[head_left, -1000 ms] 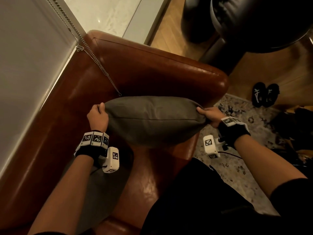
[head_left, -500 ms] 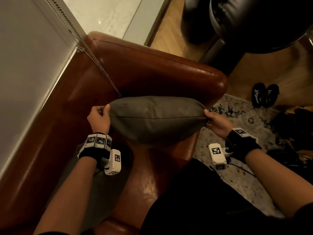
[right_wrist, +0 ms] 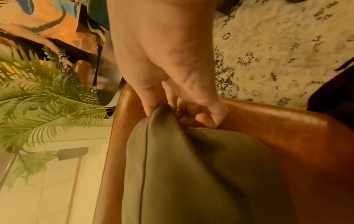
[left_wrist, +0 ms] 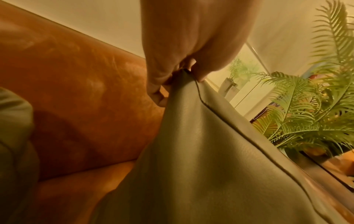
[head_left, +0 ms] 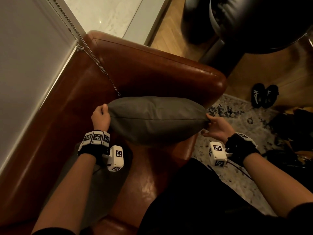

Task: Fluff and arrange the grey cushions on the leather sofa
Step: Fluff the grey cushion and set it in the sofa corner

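Both hands hold one grey cushion [head_left: 157, 119] by its opposite corners in the head view, the left hand [head_left: 100, 117] curled round the left corner and the right hand [head_left: 216, 127] pinching the right one, so that it stands on edge over the seat of the brown leather sofa [head_left: 152, 70] near the armrest, with a second grey cushion [head_left: 101, 192] lying on the seat below the left forearm. Seen from the left wrist, fingers [left_wrist: 159, 72] and thumb close on the seamed corner of the cushion in front of the sofa back, a palm plant [left_wrist: 306, 109] behind. Seen from the right wrist, the thumb and curled fingers [right_wrist: 201, 115] nip the other corner beside the armrest, above a pale speckled rug [right_wrist: 277, 45].
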A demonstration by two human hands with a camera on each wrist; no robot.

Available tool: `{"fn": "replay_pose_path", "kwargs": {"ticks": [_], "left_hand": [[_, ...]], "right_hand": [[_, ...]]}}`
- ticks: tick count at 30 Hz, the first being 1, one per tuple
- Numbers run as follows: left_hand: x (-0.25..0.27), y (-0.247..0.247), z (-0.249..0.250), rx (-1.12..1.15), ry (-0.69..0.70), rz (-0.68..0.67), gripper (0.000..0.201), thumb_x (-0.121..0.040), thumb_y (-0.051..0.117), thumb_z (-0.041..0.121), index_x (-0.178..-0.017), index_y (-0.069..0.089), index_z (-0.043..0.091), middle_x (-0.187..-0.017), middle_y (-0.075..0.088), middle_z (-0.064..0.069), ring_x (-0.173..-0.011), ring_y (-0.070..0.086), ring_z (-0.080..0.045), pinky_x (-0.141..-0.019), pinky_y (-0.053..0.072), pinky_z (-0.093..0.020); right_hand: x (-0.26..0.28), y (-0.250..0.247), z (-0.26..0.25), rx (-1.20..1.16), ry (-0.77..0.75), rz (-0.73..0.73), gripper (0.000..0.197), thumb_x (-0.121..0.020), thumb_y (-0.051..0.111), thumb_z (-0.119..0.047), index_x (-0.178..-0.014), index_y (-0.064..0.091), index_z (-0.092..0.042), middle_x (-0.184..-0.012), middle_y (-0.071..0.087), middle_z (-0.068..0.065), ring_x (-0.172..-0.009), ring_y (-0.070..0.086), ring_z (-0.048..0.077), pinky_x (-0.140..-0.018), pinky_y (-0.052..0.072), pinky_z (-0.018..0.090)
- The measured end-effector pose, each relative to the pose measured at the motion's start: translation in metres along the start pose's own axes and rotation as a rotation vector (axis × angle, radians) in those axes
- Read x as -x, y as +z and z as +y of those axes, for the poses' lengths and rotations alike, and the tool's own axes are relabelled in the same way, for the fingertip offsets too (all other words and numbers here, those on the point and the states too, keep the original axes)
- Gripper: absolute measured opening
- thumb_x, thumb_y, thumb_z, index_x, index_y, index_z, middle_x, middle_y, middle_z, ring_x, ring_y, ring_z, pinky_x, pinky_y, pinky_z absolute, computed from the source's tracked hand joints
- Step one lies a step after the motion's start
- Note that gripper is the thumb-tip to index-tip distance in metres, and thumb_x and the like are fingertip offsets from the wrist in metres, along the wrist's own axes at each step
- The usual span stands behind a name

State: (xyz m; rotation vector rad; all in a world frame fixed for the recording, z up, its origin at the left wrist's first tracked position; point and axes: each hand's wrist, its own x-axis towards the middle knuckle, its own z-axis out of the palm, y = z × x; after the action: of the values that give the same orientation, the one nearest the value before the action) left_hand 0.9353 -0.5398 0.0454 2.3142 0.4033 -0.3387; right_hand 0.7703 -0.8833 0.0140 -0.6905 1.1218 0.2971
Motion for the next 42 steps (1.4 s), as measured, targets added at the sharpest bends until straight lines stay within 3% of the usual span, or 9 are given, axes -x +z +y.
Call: {"fn": "replay_pose_path", "kwargs": {"ticks": [5, 8, 13, 17, 21, 25, 28, 38, 42], "left_hand": [[0.008, 0.011, 0.003, 0.04, -0.061, -0.008, 0.045, -0.101, 0.028, 0.028, -0.109, 0.054, -0.007, -0.12, 0.055, -0.028, -0.114, 0.05, -0.037, -0.092, 0.037, -0.037], [0.009, 0.012, 0.003, 0.051, -0.072, -0.032, 0.045, -0.101, 0.027, 0.029, -0.108, 0.055, -0.006, -0.12, 0.056, -0.026, -0.114, 0.05, -0.035, -0.093, 0.037, -0.036], [0.003, 0.0, -0.006, 0.024, -0.073, -0.033, 0.035, -0.101, 0.029, 0.03, -0.09, 0.053, 0.007, -0.085, 0.052, -0.011, -0.095, 0.047, -0.026, -0.08, 0.03, -0.029], [-0.001, 0.002, -0.019, 0.008, -0.067, -0.042, 0.033, -0.1, 0.031, 0.029, -0.084, 0.049, 0.006, -0.072, 0.045, -0.003, -0.086, 0.044, -0.022, -0.076, 0.028, -0.029], [0.009, 0.01, -0.021, 0.025, -0.033, 0.001, 0.036, -0.1, 0.032, 0.028, -0.088, 0.052, 0.0, -0.089, 0.054, -0.019, -0.094, 0.052, -0.032, -0.076, 0.032, -0.034], [0.015, 0.012, -0.016, 0.044, -0.028, -0.018, 0.044, -0.096, 0.041, 0.037, -0.116, 0.055, 0.0, -0.119, 0.059, -0.02, -0.114, 0.053, -0.033, -0.094, 0.039, -0.035], [0.011, 0.007, -0.014, -0.076, 0.057, -0.033, 0.042, -0.093, 0.052, 0.03, -0.116, 0.057, -0.004, -0.116, 0.062, -0.024, -0.112, 0.055, -0.035, -0.093, 0.04, -0.034], [0.01, 0.008, -0.001, -0.018, 0.077, 0.037, 0.038, -0.092, 0.053, 0.027, -0.118, 0.06, -0.001, -0.118, 0.064, -0.023, -0.114, 0.057, -0.034, -0.095, 0.042, -0.034], [0.005, -0.007, -0.005, -0.077, 0.159, 0.092, 0.033, -0.089, 0.059, 0.026, -0.104, 0.065, -0.003, -0.102, 0.069, -0.022, -0.101, 0.062, -0.033, -0.087, 0.043, -0.033]], "right_hand": [[-0.013, 0.008, -0.006, 0.454, -0.113, 0.244, 0.046, -0.088, 0.055, -0.048, -0.108, 0.059, -0.007, -0.101, 0.058, 0.016, -0.089, 0.057, 0.022, -0.073, 0.045, 0.035], [-0.015, 0.016, -0.017, 0.666, -0.225, 0.301, 0.038, -0.084, 0.061, -0.047, -0.08, 0.062, -0.009, -0.097, 0.058, 0.016, -0.099, 0.055, 0.031, -0.079, 0.044, 0.038], [-0.024, 0.006, -0.014, 0.087, 0.017, -0.013, 0.026, -0.096, 0.046, -0.032, -0.105, 0.06, -0.013, -0.101, 0.069, 0.009, -0.089, 0.066, 0.022, -0.071, 0.054, 0.035], [-0.022, 0.01, -0.004, 0.034, 0.042, 0.07, 0.035, -0.096, 0.044, -0.04, -0.111, 0.059, -0.013, -0.1, 0.066, 0.01, -0.087, 0.063, 0.024, -0.054, 0.058, 0.036], [-0.012, -0.002, -0.011, 0.465, -0.25, 0.301, 0.054, -0.074, 0.06, -0.066, -0.089, 0.057, -0.014, -0.086, 0.061, 0.005, -0.082, 0.059, 0.02, -0.069, 0.053, 0.036], [-0.012, -0.007, -0.011, 0.831, -0.472, 0.311, 0.035, -0.076, 0.072, -0.044, -0.066, 0.056, -0.014, -0.072, 0.06, 0.007, -0.077, 0.061, 0.027, -0.068, 0.052, 0.041], [-0.013, -0.006, -0.014, 0.718, -0.505, 0.299, 0.019, -0.082, 0.07, -0.022, -0.077, 0.066, -0.004, -0.072, 0.062, 0.005, -0.081, 0.06, 0.025, -0.067, 0.046, 0.03], [0.008, 0.031, 0.002, 1.042, -0.867, 0.41, 0.02, -0.088, 0.062, -0.022, -0.088, 0.067, -0.003, -0.08, 0.063, 0.006, -0.075, 0.054, 0.015, -0.067, 0.034, 0.021], [0.009, -0.014, -0.01, 0.997, -0.709, 0.508, 0.034, -0.089, 0.059, -0.03, -0.081, 0.063, 0.002, -0.074, 0.059, 0.015, -0.072, 0.055, 0.028, -0.063, 0.033, 0.029]]}}
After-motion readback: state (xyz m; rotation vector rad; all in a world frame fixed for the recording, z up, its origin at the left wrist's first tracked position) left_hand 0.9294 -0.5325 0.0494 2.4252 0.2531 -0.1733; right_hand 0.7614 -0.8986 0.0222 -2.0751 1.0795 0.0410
